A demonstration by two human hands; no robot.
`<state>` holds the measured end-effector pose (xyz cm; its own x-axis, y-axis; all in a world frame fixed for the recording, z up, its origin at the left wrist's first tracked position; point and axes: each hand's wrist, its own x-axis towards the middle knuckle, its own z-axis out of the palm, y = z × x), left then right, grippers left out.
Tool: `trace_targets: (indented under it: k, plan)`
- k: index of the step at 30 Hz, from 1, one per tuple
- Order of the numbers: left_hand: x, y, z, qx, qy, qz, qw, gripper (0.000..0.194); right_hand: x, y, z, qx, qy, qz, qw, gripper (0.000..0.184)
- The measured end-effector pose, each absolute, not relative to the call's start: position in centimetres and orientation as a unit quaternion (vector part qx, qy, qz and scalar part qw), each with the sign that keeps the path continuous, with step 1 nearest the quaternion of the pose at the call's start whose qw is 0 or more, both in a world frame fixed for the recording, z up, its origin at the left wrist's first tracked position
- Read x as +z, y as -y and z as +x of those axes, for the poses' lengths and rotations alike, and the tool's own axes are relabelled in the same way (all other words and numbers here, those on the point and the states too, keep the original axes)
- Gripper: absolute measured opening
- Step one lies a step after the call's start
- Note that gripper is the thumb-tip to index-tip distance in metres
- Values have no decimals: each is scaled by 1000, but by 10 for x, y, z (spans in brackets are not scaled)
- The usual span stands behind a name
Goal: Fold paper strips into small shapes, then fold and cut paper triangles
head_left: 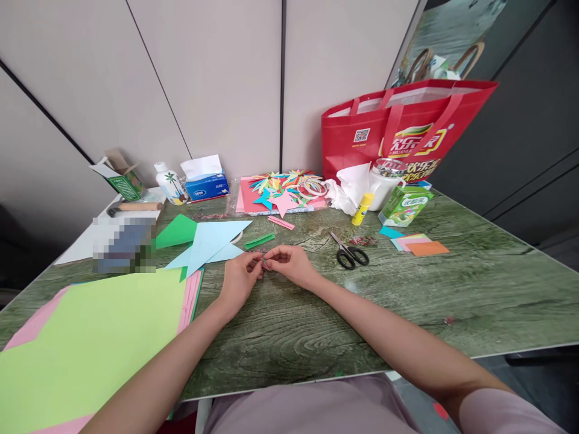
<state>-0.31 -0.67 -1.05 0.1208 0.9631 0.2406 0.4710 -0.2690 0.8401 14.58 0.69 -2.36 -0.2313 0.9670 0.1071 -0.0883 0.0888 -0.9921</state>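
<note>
Over the middle of the table my left hand (pixel 242 276) and my right hand (pixel 289 264) meet, fingertips pinched close together. Something tiny sits between them, mostly hidden by the fingers and too small to name. Just beyond the fingers lies a folded green paper strip (pixel 259 242), and farther back a pink paper strip (pixel 281 223). Left of my left hand are light blue paper pieces (pixel 215 238) with long points. Black-handled scissors (pixel 348 252) rest to the right of my right hand, blades pointing away from me.
Large yellow-green sheets (pixel 104 331) cover the near left. Paper stars (pixel 283 201) lie at the back. A glue stick (pixel 362 209), a white mug (pixel 382 185), a green drink carton (pixel 406 205) and a red bag (pixel 362 132) stand back right. Small coloured papers (pixel 427 248) lie at right.
</note>
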Motion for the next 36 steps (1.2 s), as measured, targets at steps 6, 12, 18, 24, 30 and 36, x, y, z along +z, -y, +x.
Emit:
trace_targets:
  k: [6,12,18,24,30,36]
  plan:
    - [-9,9,3,365,-548,735,164,22,-23,-7,145,549,565,-397,471,13]
    - [-11,8,3,359,-547,743,138,23,-24,-8,145,552,557,-397,477,11]
    - [-11,8,0,368,-534,736,194,23,-24,-8,146,556,557,-393,476,13]
    - [-9,4,-5,385,-500,680,373,21,-23,-9,147,563,561,-389,466,13]
    - [-4,4,-8,373,-482,713,348,19,-22,-10,149,566,565,-390,456,14]
    - [-6,3,-6,348,-485,756,268,19,-20,-9,149,570,558,-390,460,14]
